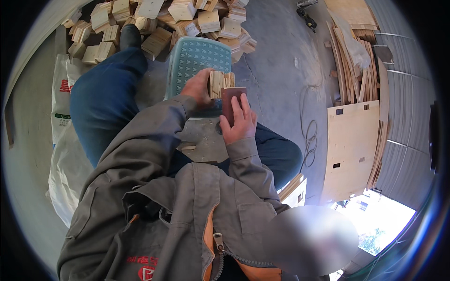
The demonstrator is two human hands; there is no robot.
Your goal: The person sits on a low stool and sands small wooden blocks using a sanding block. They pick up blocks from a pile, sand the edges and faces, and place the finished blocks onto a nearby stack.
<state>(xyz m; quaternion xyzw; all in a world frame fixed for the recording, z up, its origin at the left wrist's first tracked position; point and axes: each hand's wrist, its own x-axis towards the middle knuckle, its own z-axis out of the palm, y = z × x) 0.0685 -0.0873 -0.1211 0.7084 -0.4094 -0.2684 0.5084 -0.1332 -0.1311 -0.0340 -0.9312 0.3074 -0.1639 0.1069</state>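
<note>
Over a teal plastic stool (194, 55) with a patterned top, my left hand (198, 88) grips a small layered plywood block (216, 85) from its left side. My right hand (240, 122) holds a flat reddish-brown sanding block (228, 105), fingers laid over its face and thumb along its near side. The upper end of the sanding block overlaps the plywood block's near right side in view and appears to touch it. How the left fingertips wrap the far side of the plywood is hidden.
A heap of similar plywood blocks (209, 22) lies beyond the stool. White sacking (70, 168) is at the left. Boards and a large panel (352, 145) lean at the right. A loose cord (309, 140) and a dark power tool (307, 21) lie on the floor.
</note>
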